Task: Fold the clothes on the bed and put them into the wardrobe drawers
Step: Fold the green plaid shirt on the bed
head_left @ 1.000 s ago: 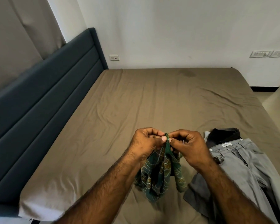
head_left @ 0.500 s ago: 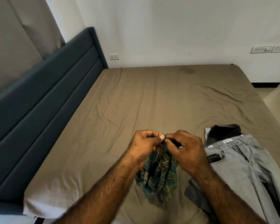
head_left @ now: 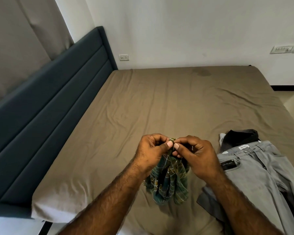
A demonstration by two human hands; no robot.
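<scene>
Both hands, left hand [head_left: 151, 150] and right hand [head_left: 196, 154], pinch the green plaid garment's [head_left: 168, 182] top edge just left of the grey jeans [head_left: 255, 175]; folding not begun, spreading flat seems next.

1. There is one view only, from a camera worn on the person's head, so no part of the scene is seen twice.
2. It looks forward and down across the bed [head_left: 159, 102] toward the far wall [head_left: 176, 31].
3. Close under the lens are both forearms, the headboard [head_left: 49, 102] running along the left.
4. The wide lens bends edges.
</scene>
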